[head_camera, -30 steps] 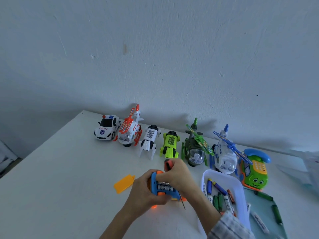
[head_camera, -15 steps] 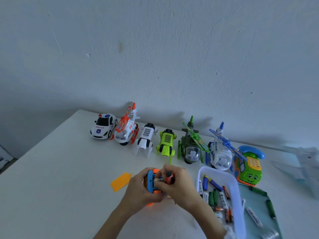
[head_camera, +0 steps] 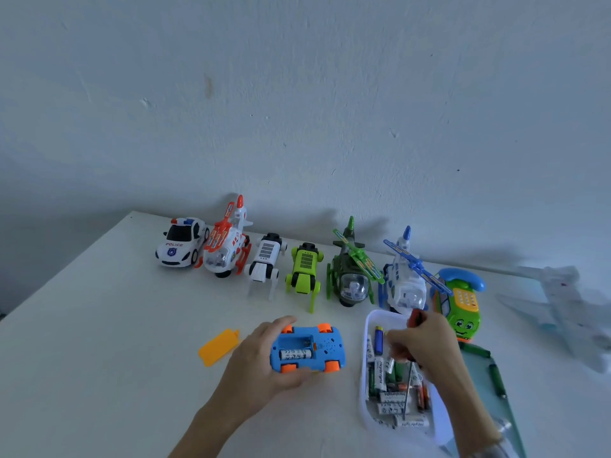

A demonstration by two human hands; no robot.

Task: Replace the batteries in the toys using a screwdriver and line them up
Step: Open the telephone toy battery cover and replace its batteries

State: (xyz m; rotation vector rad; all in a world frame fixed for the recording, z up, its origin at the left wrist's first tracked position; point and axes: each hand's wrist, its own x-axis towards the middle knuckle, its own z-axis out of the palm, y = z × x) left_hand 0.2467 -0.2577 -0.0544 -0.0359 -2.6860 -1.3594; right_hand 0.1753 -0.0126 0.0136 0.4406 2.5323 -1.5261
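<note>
Crowding the right hand (head_camera: pixel 426 345) — batteries (head_camera: pixel 393 391) in white tray (head_camera: pixel 365 375).

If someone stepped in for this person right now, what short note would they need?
Left hand holds the blue toy car upside down, compartment open, one battery in.
Right hand, gripping the screwdriver, reaches into the white battery tray.
Orange cover lies on the table.
Done: seven toys lined up by the wall.
Left: fill the compartment, screw the cover on, add the car to the row.
</note>
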